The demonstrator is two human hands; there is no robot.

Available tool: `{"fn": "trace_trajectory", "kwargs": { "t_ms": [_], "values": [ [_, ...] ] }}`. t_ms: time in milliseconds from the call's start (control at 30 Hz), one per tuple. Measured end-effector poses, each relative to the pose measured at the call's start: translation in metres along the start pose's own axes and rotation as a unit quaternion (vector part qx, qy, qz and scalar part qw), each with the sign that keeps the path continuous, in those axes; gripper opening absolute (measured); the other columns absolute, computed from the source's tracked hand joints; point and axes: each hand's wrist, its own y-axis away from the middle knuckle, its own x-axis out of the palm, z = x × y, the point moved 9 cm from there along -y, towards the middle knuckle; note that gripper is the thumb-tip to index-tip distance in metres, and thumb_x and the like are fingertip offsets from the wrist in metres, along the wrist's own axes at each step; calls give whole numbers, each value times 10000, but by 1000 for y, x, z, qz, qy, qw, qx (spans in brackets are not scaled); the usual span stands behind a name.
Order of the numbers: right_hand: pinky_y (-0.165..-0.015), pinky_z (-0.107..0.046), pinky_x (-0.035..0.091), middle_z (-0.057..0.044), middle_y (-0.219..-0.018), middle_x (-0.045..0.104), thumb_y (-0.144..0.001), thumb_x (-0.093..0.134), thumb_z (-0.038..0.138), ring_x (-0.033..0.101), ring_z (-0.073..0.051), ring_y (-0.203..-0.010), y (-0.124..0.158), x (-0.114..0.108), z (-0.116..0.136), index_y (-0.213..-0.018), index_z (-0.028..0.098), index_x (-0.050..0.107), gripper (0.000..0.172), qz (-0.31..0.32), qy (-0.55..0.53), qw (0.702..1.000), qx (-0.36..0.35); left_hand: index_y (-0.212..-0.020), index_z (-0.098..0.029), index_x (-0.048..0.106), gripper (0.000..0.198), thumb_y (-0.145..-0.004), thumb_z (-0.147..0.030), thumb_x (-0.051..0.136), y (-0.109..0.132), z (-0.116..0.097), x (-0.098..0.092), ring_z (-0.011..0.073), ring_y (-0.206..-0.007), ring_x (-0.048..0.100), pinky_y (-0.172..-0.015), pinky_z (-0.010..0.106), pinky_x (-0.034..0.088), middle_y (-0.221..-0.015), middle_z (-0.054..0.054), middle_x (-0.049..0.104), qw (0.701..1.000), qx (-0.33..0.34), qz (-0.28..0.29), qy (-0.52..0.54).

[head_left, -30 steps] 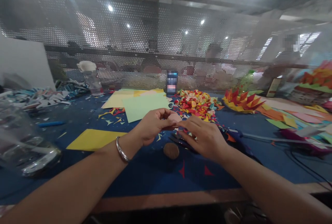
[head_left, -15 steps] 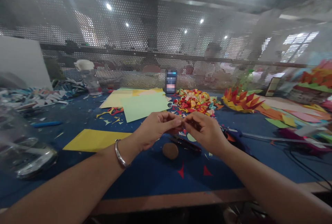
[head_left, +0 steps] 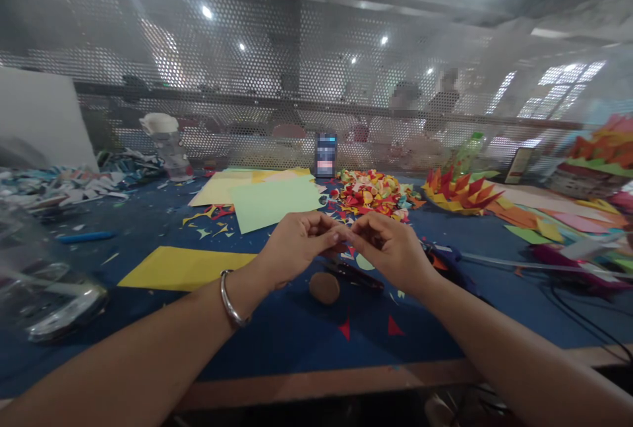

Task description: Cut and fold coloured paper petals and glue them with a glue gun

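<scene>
My left hand (head_left: 299,242) and my right hand (head_left: 388,246) meet fingertip to fingertip over the middle of the table. Both are closed in a pinch. Whatever sits between the fingertips is too small or too hidden to name. Below them a dark slim tool (head_left: 353,273), perhaps scissors or a knife, lies on the blue cloth beside a brown rounded stone-like lump (head_left: 324,288). A pale green round paper piece (head_left: 364,262) shows under my right hand. Two red paper scraps (head_left: 395,325) lie nearer the table edge.
Behind my hands is a heap of small coloured paper pieces (head_left: 373,191). Pale green sheets (head_left: 274,201) and a yellow sheet (head_left: 182,269) lie left. A folded-paper flower ring (head_left: 459,191), a magenta glue gun (head_left: 568,265) with cable and a phone (head_left: 326,155) stand around; clear plastic (head_left: 59,295) sits far left.
My hands stay nearly in place, with the fingertips shifting slightly against each other. The things on the table have not moved.
</scene>
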Motion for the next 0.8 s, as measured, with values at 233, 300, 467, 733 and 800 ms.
{"fn": "trace_trajectory", "kwargs": {
  "t_ms": [233,300,467,733,800],
  "values": [
    [-514,-221,374,18,-674,534,-895,549,389,458,-96,-583,0,0,0,-811,188,555,218,-2,-8,1000,-8,-915,-149,669,201,-795,-310,664,0,-2,0,186,-807,697,-759,328,548,-869,84,726,1000,11,7,-18],
    [-498,-221,370,22,-679,535,-881,574,394,451,-92,-556,0,0,-2,-842,189,554,210,0,-16,1000,5,-921,-144,668,204,-803,-311,655,0,-3,-1,182,-794,698,-739,315,554,-876,87,727,999,20,8,-29],
    [-461,-220,354,16,-744,566,-867,597,405,445,-81,-513,-1,3,-6,-942,194,556,228,23,-37,999,30,-929,-134,663,199,-822,-300,636,1,-10,0,169,-783,695,-687,276,557,-874,81,717,997,60,16,-52],
    [-464,-208,346,41,-662,490,-902,546,373,421,-71,-505,-2,8,-5,-817,191,538,200,46,-62,997,17,-895,-146,631,151,-828,-281,624,3,-17,-1,165,-742,696,-674,280,568,-792,54,702,993,77,-20,-86],
    [-457,-208,337,44,-656,482,-901,547,373,420,-70,-499,-1,7,-6,-813,191,535,203,45,-60,997,20,-889,-143,627,150,-830,-281,622,4,-19,-2,163,-735,694,-675,278,569,-783,52,696,991,86,-34,-92]
  ]
}}
